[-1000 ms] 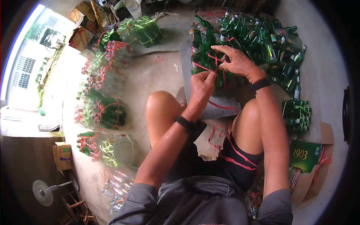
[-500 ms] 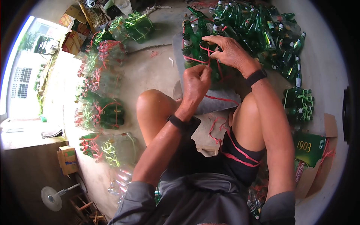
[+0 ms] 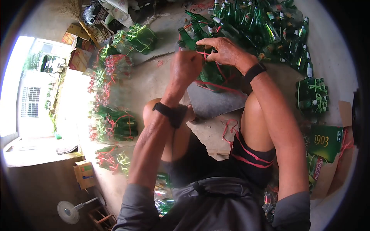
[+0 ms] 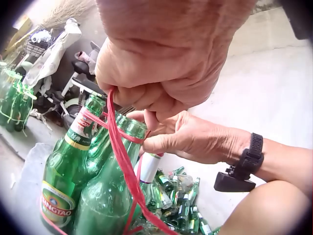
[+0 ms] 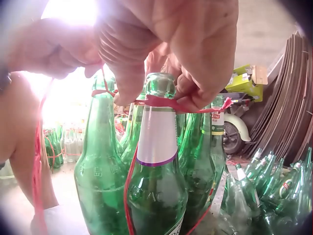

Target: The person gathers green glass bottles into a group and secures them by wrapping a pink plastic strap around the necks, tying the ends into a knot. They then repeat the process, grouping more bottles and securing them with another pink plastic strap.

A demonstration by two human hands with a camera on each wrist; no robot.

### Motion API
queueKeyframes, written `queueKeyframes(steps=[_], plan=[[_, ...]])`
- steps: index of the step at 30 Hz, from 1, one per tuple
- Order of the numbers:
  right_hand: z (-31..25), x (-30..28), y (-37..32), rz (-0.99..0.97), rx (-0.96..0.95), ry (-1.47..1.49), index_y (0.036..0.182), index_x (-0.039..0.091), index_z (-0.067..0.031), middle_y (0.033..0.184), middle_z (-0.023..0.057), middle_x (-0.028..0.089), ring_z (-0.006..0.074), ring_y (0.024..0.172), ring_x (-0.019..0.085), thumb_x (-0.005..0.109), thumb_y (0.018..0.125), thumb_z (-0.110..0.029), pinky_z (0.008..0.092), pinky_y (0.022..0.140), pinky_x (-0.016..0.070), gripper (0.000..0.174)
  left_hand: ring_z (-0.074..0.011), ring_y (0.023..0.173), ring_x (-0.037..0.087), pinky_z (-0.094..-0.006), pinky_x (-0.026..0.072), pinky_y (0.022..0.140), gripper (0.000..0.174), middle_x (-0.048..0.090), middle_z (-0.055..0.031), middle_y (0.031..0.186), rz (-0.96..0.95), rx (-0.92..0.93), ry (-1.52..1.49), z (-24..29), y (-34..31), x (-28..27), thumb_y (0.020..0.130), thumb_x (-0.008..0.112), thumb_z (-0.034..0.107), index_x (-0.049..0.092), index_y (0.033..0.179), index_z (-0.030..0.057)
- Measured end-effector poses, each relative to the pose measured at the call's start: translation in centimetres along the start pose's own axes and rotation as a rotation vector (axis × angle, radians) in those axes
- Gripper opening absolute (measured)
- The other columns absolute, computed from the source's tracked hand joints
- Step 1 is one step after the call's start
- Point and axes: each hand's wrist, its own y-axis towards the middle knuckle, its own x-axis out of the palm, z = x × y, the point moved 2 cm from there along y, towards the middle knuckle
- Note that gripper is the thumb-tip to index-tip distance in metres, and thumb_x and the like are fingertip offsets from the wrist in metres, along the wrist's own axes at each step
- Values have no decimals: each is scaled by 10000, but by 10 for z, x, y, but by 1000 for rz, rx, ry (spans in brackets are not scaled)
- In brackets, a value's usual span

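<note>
Several green bottles (image 4: 105,196) stand bundled upright, red ribbon (image 4: 122,156) crossing round their necks. In the left wrist view the left hand (image 4: 166,63), fingers curled, grips the ribbon just above the necks, and a length hangs from it. The right hand (image 4: 195,139) reaches to the necks from the other side. Seen from the right wrist, the right hand (image 5: 171,49) pinches the ribbon at the neck of a white-labelled bottle (image 5: 159,132). In the head view the left hand (image 3: 185,67) and right hand (image 3: 227,52) are close together over the bundle (image 3: 212,73).
Loose green bottles (image 3: 250,23) lie heaped beyond the bundle. Tied bundles (image 3: 123,123) line the left side, another bundle (image 3: 312,94) is at right above a green carton (image 3: 325,142). A grey board (image 3: 216,102) lies under the bundle; a fan (image 3: 69,211) is at lower left.
The left hand has moved left and up from the knot area, pulling the ribbon. The right hand stays at the necks. The bundle now leans or appears turned, and the head view has shifted.
</note>
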Motion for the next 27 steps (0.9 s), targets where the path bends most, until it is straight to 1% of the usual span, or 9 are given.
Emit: queueKeyframes(steps=[2, 8, 13, 20, 22, 24, 25, 26, 27], plan=[[0, 0, 0, -17, 31, 30, 1355, 644, -138, 1143, 179, 740, 325, 1068, 703, 768, 763, -77, 406, 940, 544, 608, -140, 638, 687, -328, 551, 619, 187, 715, -116, 688, -76, 9, 143, 1, 11, -6, 854, 620, 108, 778, 876, 12], [2, 1, 3, -33, 57, 64, 1343, 656, -159, 1099, 164, 753, 318, 1039, 710, 747, 785, -107, 388, 919, 545, 568, -200, 647, 730, -342, 555, 605, 192, 692, -159, 661, -69, -13, 257, -15, 30, -3, 839, 628, 136, 770, 869, 11], [2, 2, 1, -35, 54, 67, 1341, 657, -165, 1082, 159, 751, 317, 1015, 709, 750, 795, -109, 390, 905, 545, 557, -315, 644, 717, -399, 560, 641, 207, 678, -174, 676, -30, -59, 410, -15, 26, -1, 814, 637, 208, 771, 833, 52], [-4, -2, -1, -40, 20, 33, 1364, 629, -137, 1039, 175, 752, 295, 957, 721, 800, 777, -94, 403, 870, 553, 614, -397, 695, 691, -453, 545, 669, 211, 659, -212, 715, 2, -91, 456, -10, -6, -3, 820, 621, 219, 762, 828, 63], [-5, -2, 2, -60, 33, 4, 1368, 626, -132, 1041, 178, 752, 297, 958, 720, 795, 777, -104, 402, 866, 554, 616, -302, 628, 696, -410, 524, 631, 196, 661, -186, 666, 101, -136, 431, -17, -16, 2, 831, 632, 182, 761, 837, 34], [2, 1, 1, -7, -47, 12, 1373, 622, -122, 1058, 184, 752, 295, 962, 720, 776, 783, -122, 401, 860, 555, 610, -139, 576, 598, -351, 471, 576, 168, 611, -116, 597, 126, -94, 90, -36, -18, 5, 837, 656, 126, 760, 856, -4], [0, 0, 1, -7, -53, 39, 1368, 623, -106, 1072, 188, 752, 297, 974, 722, 760, 794, -121, 405, 866, 555, 591, -64, 602, 479, -300, 403, 539, 159, 547, -27, 579, 116, -119, 58, -36, -19, 5, 847, 675, 94, 761, 883, -35], [1, -19, -12, -78, 92, -13, 1347, 632, -91, 1107, 188, 746, 310, 1014, 720, 763, 800, -120, 409, 895, 550, 563, -61, 594, 457, -286, 366, 528, 171, 560, 18, 620, 88, -186, 0, -32, -18, 26, 861, 697, 112, 776, 904, -34], [-1, 1, 1, 13, -68, -24, 1319, 644, -75, 1140, 192, 733, 327, 1061, 709, 769, 803, -115, 408, 928, 542, 532, -52, 612, 458, -261, 346, 531, 185, 587, 49, 678, 93, -203, -37, -53, -22, 7, 874, 724, 123, 785, 931, -42]])
